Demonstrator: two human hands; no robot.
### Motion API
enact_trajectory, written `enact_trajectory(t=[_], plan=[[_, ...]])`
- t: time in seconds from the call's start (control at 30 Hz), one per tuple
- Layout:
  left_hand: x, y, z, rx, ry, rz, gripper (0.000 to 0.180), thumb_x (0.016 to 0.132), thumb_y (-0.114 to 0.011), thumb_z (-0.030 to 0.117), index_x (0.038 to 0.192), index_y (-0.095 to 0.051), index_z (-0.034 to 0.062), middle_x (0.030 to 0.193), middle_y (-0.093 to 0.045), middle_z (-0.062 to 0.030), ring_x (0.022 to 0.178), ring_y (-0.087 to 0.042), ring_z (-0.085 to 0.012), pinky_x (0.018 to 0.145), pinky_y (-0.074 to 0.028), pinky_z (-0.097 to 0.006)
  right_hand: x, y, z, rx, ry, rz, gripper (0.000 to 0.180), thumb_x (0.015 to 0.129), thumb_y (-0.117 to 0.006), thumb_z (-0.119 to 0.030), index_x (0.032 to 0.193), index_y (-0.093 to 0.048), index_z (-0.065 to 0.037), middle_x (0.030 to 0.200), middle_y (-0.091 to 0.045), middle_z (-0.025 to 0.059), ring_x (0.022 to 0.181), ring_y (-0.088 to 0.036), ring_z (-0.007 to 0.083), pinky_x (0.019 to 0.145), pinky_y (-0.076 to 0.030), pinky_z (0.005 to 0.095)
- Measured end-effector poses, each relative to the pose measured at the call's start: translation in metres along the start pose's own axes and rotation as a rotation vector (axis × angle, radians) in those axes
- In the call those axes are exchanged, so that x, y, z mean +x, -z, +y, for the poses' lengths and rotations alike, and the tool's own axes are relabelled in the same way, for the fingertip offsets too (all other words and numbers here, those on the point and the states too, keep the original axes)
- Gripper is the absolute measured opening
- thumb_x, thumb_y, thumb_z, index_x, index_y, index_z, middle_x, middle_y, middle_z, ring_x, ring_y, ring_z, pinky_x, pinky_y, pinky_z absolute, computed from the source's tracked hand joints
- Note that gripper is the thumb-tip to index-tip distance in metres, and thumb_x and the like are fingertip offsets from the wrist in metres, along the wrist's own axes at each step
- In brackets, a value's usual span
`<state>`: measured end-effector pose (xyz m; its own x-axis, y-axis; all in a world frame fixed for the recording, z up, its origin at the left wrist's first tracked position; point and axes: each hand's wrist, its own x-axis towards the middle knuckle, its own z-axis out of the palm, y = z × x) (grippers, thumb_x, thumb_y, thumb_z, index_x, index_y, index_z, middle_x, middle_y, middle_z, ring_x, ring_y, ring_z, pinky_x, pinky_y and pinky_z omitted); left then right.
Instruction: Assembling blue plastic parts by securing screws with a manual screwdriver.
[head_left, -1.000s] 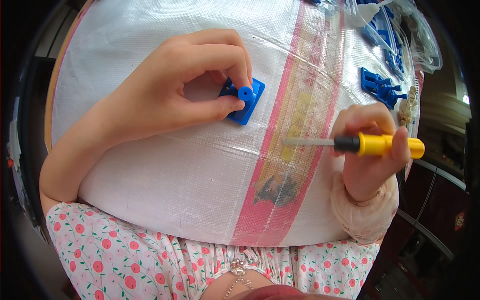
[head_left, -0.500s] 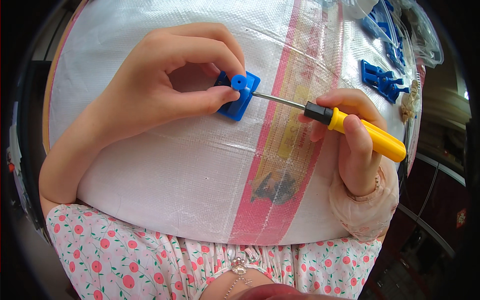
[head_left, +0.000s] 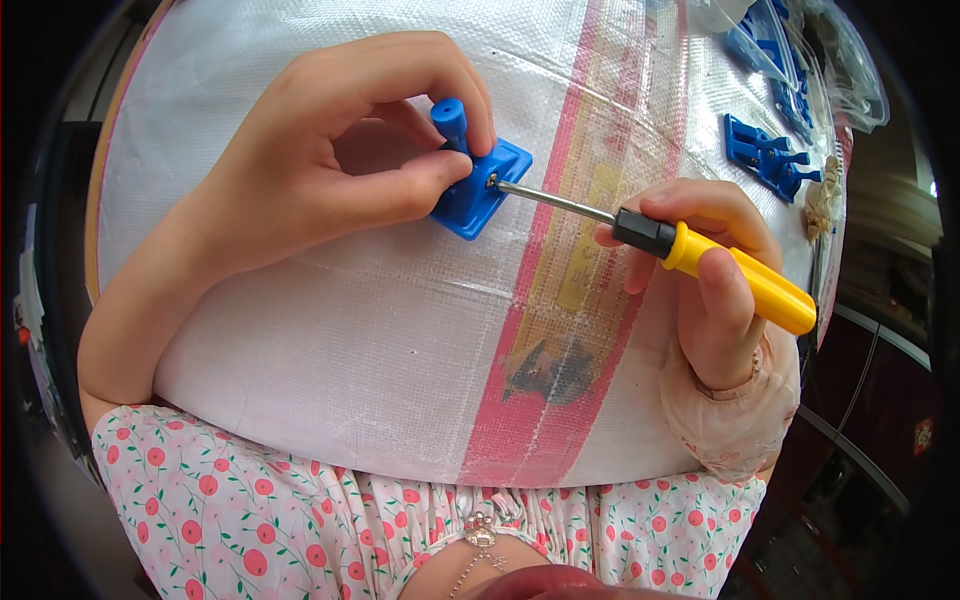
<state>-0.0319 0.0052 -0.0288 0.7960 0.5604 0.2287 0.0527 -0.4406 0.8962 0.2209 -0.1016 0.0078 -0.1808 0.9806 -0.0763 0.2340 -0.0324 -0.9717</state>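
Between the thumb and fingers of my left hand (head_left: 350,140) is a small blue plastic part (head_left: 480,205), a flat rectangular base with a round post standing up from it. The post now leans to the left, and a small brass-coloured screw (head_left: 491,181) shows in the base. My right hand (head_left: 715,270) is closed around a screwdriver (head_left: 755,285) with a yellow and black handle. Its metal shaft points left, and the tip meets the base at the screw or right beside it.
Another blue plastic piece (head_left: 770,160) lies at the right of the table, beside a bunch of tan string (head_left: 823,200). Behind it are clear plastic bags (head_left: 845,70) with more blue parts (head_left: 790,85). A white woven sheet with a coloured stripe (head_left: 320,370) covers the round table.
The blue part has tilted in my left hand, its post swinging left and away, which brings the screw into view. The screwdriver has shifted slightly, its tip staying at the part.
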Motion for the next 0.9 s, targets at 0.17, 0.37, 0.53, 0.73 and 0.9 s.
enact_trajectory(t=[0.17,0.37,0.53,0.73,0.9], plan=[[0.0,0.001,-0.001,-0.046,-0.02,-0.007,0.026,0.074,-0.055,-0.01,0.098,-0.056,0.0024,0.098,-0.058,-0.0096,0.101,-0.06,-0.0221,0.091,-0.05,-0.034,-0.001,0.003,0.002,0.008,0.065,-0.016,0.05,0.09,-0.055,-0.048,0.107,-0.057,0.0,0.093,-0.063,0.0177,0.07,-0.061,0.015,0.064,-0.048,0.0242],[-0.005,-0.004,-0.009,-0.136,-0.038,0.03,0.036,0.081,-0.055,-0.006,0.114,-0.045,0.0069,0.098,-0.06,-0.0092,0.103,-0.063,-0.0229,0.089,-0.053,-0.034,-0.001,0.001,0.003,-0.045,0.12,0.003,0.052,0.09,-0.056,-0.049,0.107,-0.056,0.0,0.094,-0.063,0.0188,0.069,-0.06,0.0148,0.061,-0.048,0.0244],[-0.004,-0.004,-0.012,-0.151,-0.09,0.035,0.034,0.085,-0.059,0.0,0.114,-0.042,0.0092,0.096,-0.062,-0.009,0.1,-0.065,-0.0233,0.084,-0.056,-0.031,-0.002,0.001,0.003,-0.037,0.146,0.01,0.051,0.09,-0.055,-0.048,0.108,-0.055,0.001,0.094,-0.062,0.0202,0.069,-0.06,0.017,0.059,-0.048,0.0251],[-0.002,-0.003,-0.011,-0.134,-0.07,0.024,0.033,0.086,-0.059,0.0,0.113,-0.042,0.0093,0.097,-0.062,-0.0092,0.1,-0.065,-0.0234,0.083,-0.056,-0.031,-0.002,0.002,0.002,-0.052,0.17,0.03,0.051,0.09,-0.054,-0.048,0.107,-0.054,0.001,0.093,-0.061,0.0205,0.069,-0.061,0.019,0.058,-0.048,0.0252],[-0.001,-0.004,-0.006,-0.017,-0.143,0.012,0.033,0.087,-0.058,-0.002,0.11,-0.039,0.0123,0.097,-0.062,-0.0115,0.099,-0.065,-0.0246,0.08,-0.056,-0.03,-0.001,0.002,0.002,-0.063,0.163,0.019,0.052,0.09,-0.054,-0.048,0.107,-0.054,0.001,0.093,-0.061,0.0204,0.071,-0.062,0.0198,0.057,-0.048,0.0252]])
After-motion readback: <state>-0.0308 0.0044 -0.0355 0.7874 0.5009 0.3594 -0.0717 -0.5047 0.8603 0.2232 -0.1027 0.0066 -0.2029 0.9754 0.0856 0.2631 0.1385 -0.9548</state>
